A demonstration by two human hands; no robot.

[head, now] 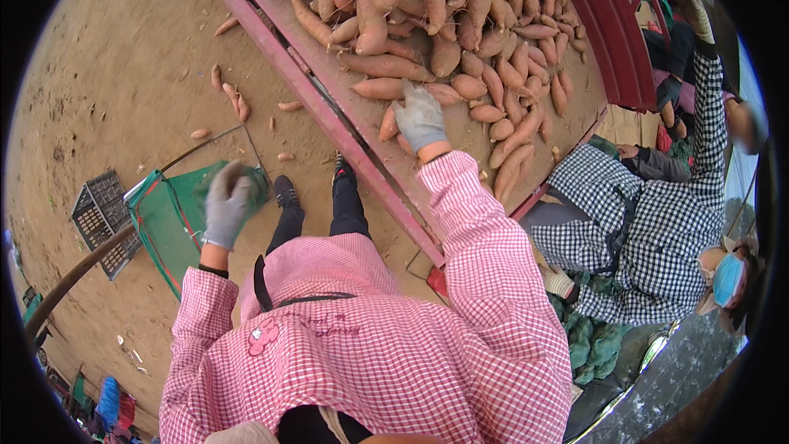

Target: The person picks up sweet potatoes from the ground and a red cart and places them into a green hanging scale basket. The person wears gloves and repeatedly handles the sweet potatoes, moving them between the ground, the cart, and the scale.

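Note:
My right hand (420, 114), in a grey work glove, lies at the near edge of a heap of sweet potatoes (394, 18). Its fingertips touch a long sweet potato (377, 88), and another sweet potato (389, 123) sits beside the thumb; whether the fingers grip either is hidden. My left hand (228, 206), also gloved, hangs blurred above a green mesh bag (179, 197). Its fingers look partly curled, and I cannot tell whether anything is in them. The bag hangs on a thin metal frame (203, 143) to the left of my legs.
The heap lies on a truck bed with a pink metal edge (345, 148) and a red side panel (616, 31). A black plastic crate (108, 222) and loose sweet potatoes (236, 102) are on the dirt ground. At right a co-worker in a checked smock (666, 228) raises one arm.

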